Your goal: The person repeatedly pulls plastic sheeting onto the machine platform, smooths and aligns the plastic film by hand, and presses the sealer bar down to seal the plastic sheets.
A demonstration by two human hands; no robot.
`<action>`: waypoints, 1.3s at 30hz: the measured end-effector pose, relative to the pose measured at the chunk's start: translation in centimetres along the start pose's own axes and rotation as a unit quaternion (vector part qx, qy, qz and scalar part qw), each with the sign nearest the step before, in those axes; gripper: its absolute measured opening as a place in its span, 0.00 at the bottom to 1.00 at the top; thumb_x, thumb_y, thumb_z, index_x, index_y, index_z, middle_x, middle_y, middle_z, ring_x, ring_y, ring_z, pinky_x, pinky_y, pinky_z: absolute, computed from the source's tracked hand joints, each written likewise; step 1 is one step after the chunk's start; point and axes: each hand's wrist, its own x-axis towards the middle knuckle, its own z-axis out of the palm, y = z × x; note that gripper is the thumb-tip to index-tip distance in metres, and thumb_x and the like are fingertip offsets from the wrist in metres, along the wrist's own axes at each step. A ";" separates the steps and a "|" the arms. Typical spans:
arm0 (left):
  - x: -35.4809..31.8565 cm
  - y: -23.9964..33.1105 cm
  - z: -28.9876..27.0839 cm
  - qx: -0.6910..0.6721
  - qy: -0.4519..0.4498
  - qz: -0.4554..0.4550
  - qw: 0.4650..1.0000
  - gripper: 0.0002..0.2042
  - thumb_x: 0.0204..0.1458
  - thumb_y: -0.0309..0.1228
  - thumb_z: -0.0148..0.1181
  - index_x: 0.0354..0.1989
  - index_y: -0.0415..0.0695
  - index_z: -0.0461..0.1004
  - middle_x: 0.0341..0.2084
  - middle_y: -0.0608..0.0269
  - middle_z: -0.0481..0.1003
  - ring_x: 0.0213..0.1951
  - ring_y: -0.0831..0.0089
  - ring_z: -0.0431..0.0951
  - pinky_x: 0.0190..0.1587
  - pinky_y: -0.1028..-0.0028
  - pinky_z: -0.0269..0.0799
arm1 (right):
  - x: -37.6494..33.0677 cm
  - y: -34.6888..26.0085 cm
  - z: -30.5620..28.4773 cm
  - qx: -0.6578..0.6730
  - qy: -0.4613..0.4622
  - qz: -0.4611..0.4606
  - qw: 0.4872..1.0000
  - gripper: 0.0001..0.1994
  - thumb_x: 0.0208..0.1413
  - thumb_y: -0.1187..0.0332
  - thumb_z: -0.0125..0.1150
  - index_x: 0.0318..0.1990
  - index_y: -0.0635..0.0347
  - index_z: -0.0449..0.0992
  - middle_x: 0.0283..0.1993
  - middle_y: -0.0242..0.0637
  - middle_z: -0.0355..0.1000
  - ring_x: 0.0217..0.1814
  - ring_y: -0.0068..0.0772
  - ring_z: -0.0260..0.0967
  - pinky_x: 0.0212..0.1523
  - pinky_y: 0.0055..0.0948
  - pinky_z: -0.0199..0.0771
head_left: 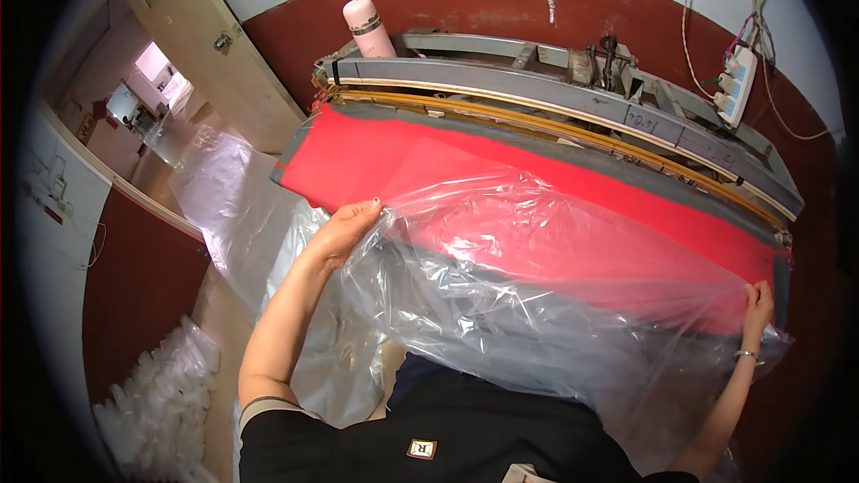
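Head view. Clear plastic bag lies spread over red bed of grey sealing machine, lower part hanging toward the person. L hand pinches bag's upper-left edge, fingers curled on film; R hand grips right edge, fingers closed on it. Film is judged very light, limp, slippery, easily creased or torn, so best held at edges w/ both hands, kept taut. Pink flask stands behind machine; more film lies heaped at left.
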 end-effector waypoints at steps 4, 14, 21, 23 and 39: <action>-0.7 1.4 0.8 -0.076 -0.019 0.007 0.997 0.17 0.57 0.41 0.43 0.40 0.38 0.69 0.35 0.60 0.73 0.34 0.75 0.73 0.38 0.78 0.69 | -0.1 0.2 0.0 -0.003 0.005 0.011 1.000 0.11 0.49 0.72 0.54 0.24 0.63 0.58 0.20 0.38 0.51 0.23 0.29 0.48 0.26 0.26 0.57; 0.0 0.6 1.9 -0.091 -0.106 -0.052 0.989 0.19 0.54 0.38 0.48 0.46 0.34 0.66 0.36 0.58 0.73 0.36 0.73 0.73 0.40 0.76 0.69 | -0.1 0.0 0.0 -0.003 0.014 -0.007 1.000 0.10 0.50 0.71 0.54 0.25 0.64 0.59 0.21 0.40 0.53 0.23 0.30 0.51 0.27 0.26 0.59; 2.4 1.6 1.3 0.279 0.050 0.115 0.952 0.17 0.43 0.22 0.57 0.44 0.35 0.67 0.25 0.60 0.73 0.31 0.74 0.73 0.34 0.77 0.68 | -0.1 0.0 0.1 -0.018 0.007 0.005 1.000 0.10 0.50 0.72 0.54 0.25 0.63 0.59 0.21 0.39 0.53 0.23 0.30 0.51 0.27 0.26 0.59; 3.6 2.2 0.9 0.531 0.144 0.201 0.811 0.15 0.41 0.21 0.57 0.41 0.35 0.69 0.22 0.59 0.72 0.29 0.74 0.73 0.32 0.76 0.68 | -0.1 0.0 0.1 0.005 0.011 0.002 1.000 0.11 0.50 0.71 0.54 0.24 0.63 0.58 0.21 0.39 0.52 0.23 0.30 0.50 0.27 0.26 0.58; 13.8 1.2 4.1 0.529 0.316 0.243 0.749 0.08 0.46 0.34 0.55 0.24 0.42 0.71 0.23 0.50 0.73 0.29 0.50 0.72 0.31 0.57 0.67 | -0.2 0.3 -0.1 0.024 0.008 0.017 1.000 0.12 0.49 0.75 0.53 0.22 0.63 0.56 0.21 0.35 0.49 0.23 0.25 0.47 0.26 0.22 0.53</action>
